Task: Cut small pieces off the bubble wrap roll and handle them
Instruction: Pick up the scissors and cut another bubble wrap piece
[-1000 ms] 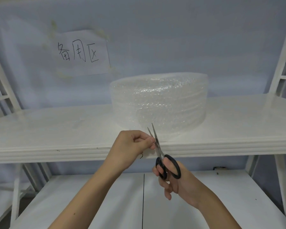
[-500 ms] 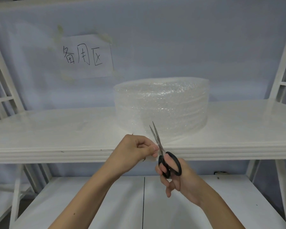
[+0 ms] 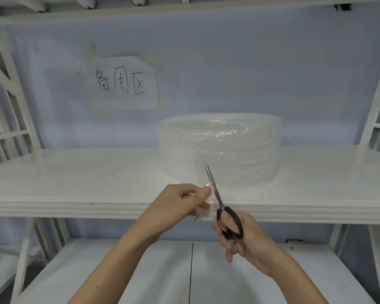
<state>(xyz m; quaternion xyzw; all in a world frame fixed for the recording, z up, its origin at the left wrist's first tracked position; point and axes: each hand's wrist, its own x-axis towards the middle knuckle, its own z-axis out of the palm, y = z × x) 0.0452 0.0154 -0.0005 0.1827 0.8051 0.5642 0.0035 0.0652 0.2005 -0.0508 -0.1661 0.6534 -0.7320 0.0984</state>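
My left hand [image 3: 182,202] pinches the loose clear flap just in front of the big translucent bubble wrap roll [image 3: 219,150] on the white shelf [image 3: 75,183]. My right hand [image 3: 239,235] grips black-handled scissors [image 3: 219,202], blades nearly closed mid-cut. Next, I judge, finish the snip.

A paper sheet [image 3: 123,83] taped to the back wall reads "备用区" in black handwriting
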